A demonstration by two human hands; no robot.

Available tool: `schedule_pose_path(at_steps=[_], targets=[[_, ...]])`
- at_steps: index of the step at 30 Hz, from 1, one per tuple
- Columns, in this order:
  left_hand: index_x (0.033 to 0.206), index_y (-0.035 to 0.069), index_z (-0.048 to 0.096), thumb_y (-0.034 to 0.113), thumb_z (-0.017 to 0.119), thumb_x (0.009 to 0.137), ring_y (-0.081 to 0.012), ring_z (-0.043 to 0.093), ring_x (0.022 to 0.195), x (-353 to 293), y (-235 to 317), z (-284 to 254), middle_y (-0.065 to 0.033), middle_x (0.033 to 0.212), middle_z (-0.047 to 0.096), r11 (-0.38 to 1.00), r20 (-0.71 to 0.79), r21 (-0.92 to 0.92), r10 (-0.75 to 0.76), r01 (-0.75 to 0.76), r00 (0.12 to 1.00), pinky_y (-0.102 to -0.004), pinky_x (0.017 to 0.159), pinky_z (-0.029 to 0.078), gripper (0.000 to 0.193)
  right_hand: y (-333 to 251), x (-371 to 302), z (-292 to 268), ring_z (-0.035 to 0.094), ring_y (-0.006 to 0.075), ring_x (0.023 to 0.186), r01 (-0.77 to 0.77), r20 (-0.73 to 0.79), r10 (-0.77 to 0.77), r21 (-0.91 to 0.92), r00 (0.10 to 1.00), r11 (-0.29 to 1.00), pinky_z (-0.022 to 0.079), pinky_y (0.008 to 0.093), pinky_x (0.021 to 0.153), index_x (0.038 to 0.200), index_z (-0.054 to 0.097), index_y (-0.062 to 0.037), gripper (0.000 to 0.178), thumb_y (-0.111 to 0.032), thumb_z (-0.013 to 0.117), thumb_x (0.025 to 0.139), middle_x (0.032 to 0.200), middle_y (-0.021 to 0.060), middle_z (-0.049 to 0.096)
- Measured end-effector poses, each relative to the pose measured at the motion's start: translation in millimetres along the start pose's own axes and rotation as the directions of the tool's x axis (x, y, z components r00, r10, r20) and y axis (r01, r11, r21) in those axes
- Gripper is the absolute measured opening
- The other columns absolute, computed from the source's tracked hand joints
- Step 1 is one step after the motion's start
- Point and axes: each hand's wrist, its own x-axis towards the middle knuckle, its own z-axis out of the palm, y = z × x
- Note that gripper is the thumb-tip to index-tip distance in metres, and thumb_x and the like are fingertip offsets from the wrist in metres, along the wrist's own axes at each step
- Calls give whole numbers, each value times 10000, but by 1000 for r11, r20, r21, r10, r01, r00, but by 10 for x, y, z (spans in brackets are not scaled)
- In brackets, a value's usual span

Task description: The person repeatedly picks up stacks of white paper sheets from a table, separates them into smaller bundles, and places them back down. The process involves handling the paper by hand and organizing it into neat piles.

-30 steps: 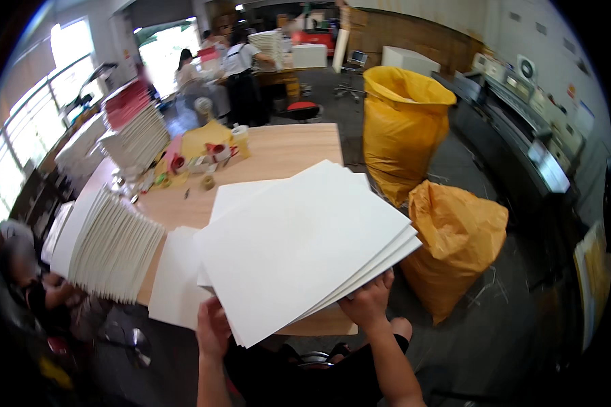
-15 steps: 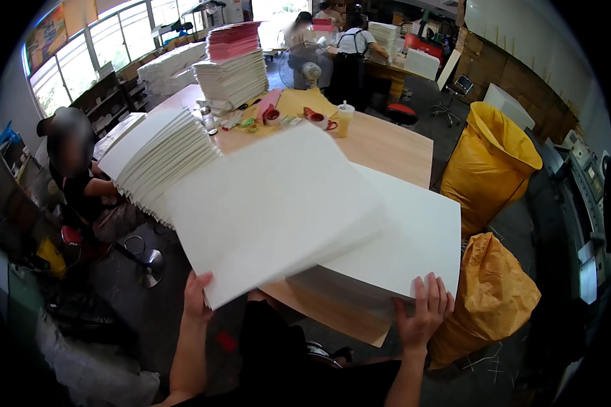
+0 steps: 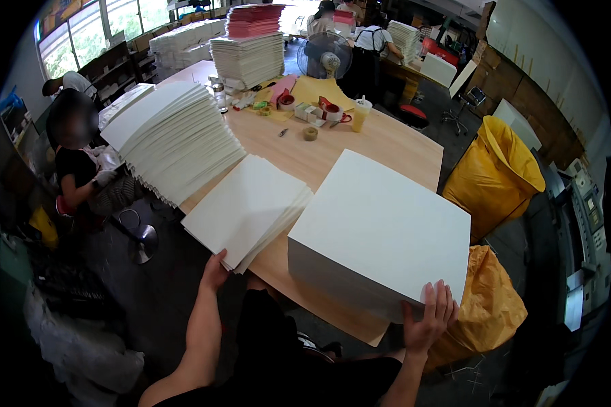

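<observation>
My left hand (image 3: pixel 215 271) pinches the near corner of a white sheet of paper or card (image 3: pixel 246 203), which lies on top of a low, slightly fanned pile on the table. To the right stands a tall, squared white stack (image 3: pixel 387 217) of the same sort of sheets. Against its near right corner rests my right hand (image 3: pixel 430 317), fingers stretched over the top edge and thumb on the front side. Beyond my left hand, a large stepped stack of white sheets (image 3: pixel 176 142) leans toward the left edge of the table.
On the wooden table (image 3: pixel 400 149) sit tape rolls (image 3: pixel 310 133), a drink cup (image 3: pixel 361 115) and a tall pink-and-white paper stack (image 3: pixel 248 57). A fan (image 3: pixel 326 57) stands behind. Yellow sacks (image 3: pixel 489 180) are at right. A seated person (image 3: pixel 81 163) is at left; others work at the back.
The sheet in my left hand has come down leftward from over the tall stack onto the low pile. My right hand stays at the tall stack's corner. The view has shifted.
</observation>
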Motion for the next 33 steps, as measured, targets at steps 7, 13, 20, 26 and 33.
schedule_pose_path(at_steps=[7, 13, 20, 26, 33], targets=[[1593, -4, 402, 206, 569, 1099, -335, 597, 1375, 23, 45, -7, -147, 1526, 583, 999, -31, 30, -21, 22, 999, -509, 1151, 486, 562, -12, 28, -17, 551, 341, 1416, 1, -16, -1, 0, 1000, 1000, 315, 534, 1214, 1380, 672, -138, 581, -561, 718, 985, 1509, 124, 615], [1588, -3, 416, 199, 569, 1101, -315, 566, 1410, -28, 39, 213, -152, 1538, 574, 998, -41, 58, -31, 33, 999, -510, 1163, 470, 550, -1, 11, -53, 550, 340, 1417, -10, -7, 10, -14, 1000, 1000, 309, 531, 1218, 1395, 670, -135, 585, -548, 725, 983, 1508, 125, 615], [1529, 9, 486, 238, 588, 1094, -309, 571, 1389, -41, 186, -48, -162, 1512, 585, 977, -2, -158, -144, 141, 990, -473, 1122, 487, 502, 49, 8, -145, 525, 357, 1445, -82, -27, 87, 148, 996, 986, 325, 535, 1231, 1395, 655, -67, 497, -343, 745, 992, 1517, 157, 600], [1287, -2, 620, 116, 561, 1084, -180, 649, 1151, -401, 699, 1791, -97, 1263, 682, 819, -348, 323, 569, -474, 745, -366, 1052, 512, 243, 585, -270, -232, 640, 147, 1081, -521, 345, 741, 854, 576, 7, 508, 325, 987, 1236, 703, -20, 278, -252, 613, 1113, 1162, 45, 705], [1210, 10, 733, 22, 684, 964, -256, 720, 1160, -1235, 727, 4731, -129, 1192, 767, 489, 956, 259, -4, -833, 294, -377, 1032, 541, 252, 591, -287, 12, 549, 60, 862, -568, 230, 746, 789, 625, 233, 469, 243, 780, 1029, 672, -3, 204, -201, 664, 1082, 921, -28, 620]])
